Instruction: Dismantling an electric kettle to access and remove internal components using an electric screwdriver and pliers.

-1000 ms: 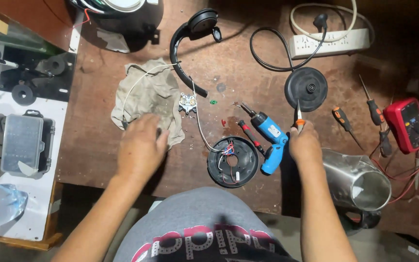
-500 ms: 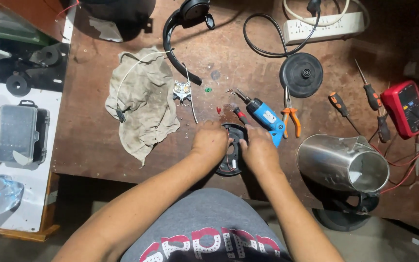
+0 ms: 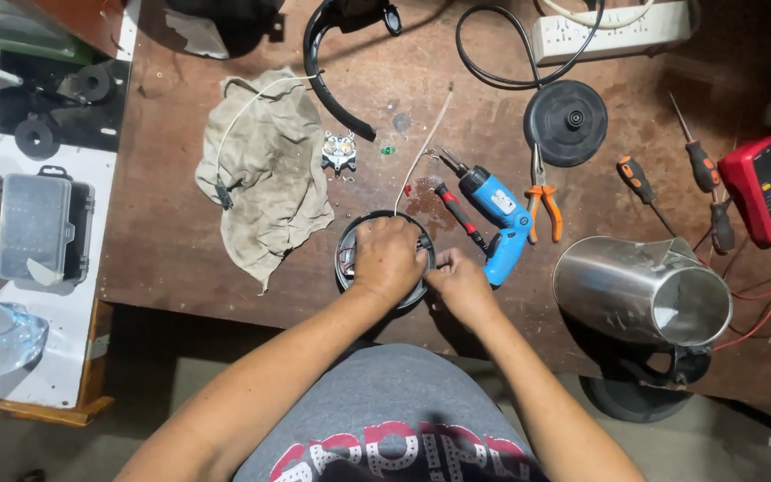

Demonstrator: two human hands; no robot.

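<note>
Gripping the round black base part [image 3: 385, 259] from above was the left hand [image 3: 388, 259], fingers curled down over most of it and closed on its rim. Pinching at the right edge of that same base part was the right hand [image 3: 459, 284], fingertips drawn together against the rim; whether something small sat between them could not be told. Lay near the front edge of the brown wooden counter [image 3: 180, 241], that base part, just above the person's grey shirt, with red wiring showing at its left side inside the ring.

Stretched up and away from the base part: a thin white wire [image 3: 426, 143]. Just right of the base part: a red-handled screwdriver [image 3: 457, 214], and touching or nearly touching beside it, a blue cordless screwdriver [image 3: 500, 214]. Further right of the base part: orange-handled pliers [image 3: 543, 201], then a steel kettle body [image 3: 640, 290] tipped on its side, open mouth turned rightward. Up and right of the base part: a black round disc [image 3: 567, 120]. Well right of the base part: two orange-and-black screwdrivers [image 3: 637, 183] and a red multimeter [image 3: 767, 187]. Left of the base part: a crumpled beige cloth [image 3: 269, 170]. Above the base part: a small white metal connector piece [image 3: 339, 152] and a curved black handle [image 3: 332, 62]. Far up and right: a white power strip [image 3: 613, 27].
</note>
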